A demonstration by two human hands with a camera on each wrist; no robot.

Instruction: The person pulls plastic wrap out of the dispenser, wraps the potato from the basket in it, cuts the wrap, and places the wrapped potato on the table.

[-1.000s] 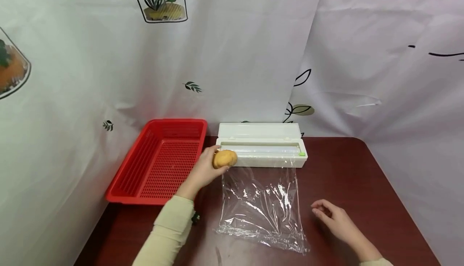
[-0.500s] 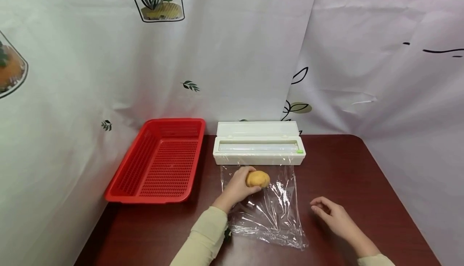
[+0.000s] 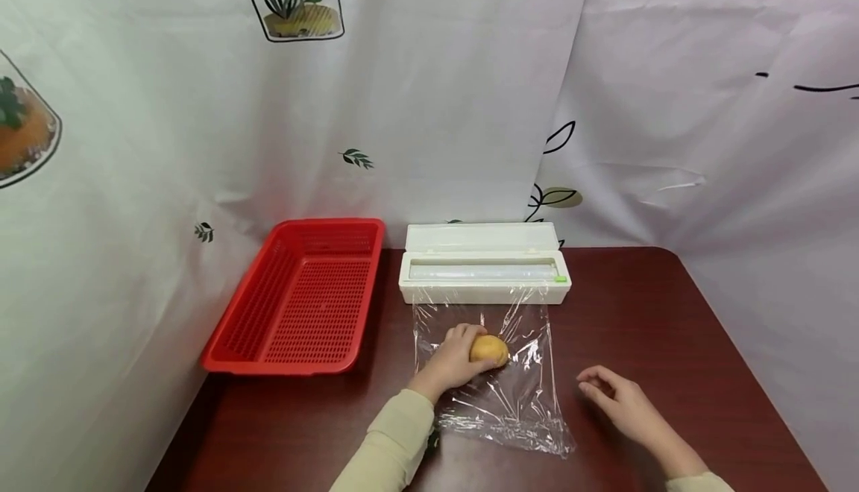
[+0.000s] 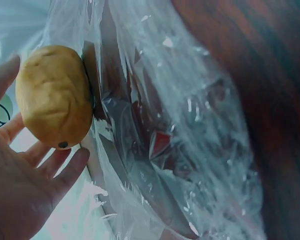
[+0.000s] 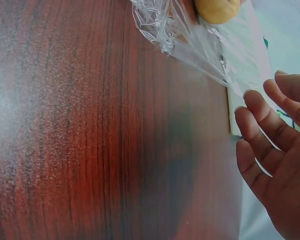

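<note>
Only left wrist shows potato's (image 4: 55,95) spot (image 4: 63,145); left fingers (image 4: 72,170) grip it, right fingers (image 5: 255,135) loose.

A person's right hand (image 5: 282,155) shows its palm, fingers slightly bent and parted, beside a dark red table (image 5: 105,130) with streaked wood grain. To the hand's left, clear plastic film (image 5: 195,42) spreads across the surface, its crumpled near edge catching the light. A yellow potato (image 5: 217,9), partly cut off by the frame, appears farther left, over the film; whether the two touch is unclear. On the far side, part of a white box (image 5: 234,112) shows beyond the fingertips, backed by pale cloth (image 5: 290,35). Glare brightens the near tabletop, while a soft shadow (image 5: 182,170) darkens the wood on the hand's near side.
</note>
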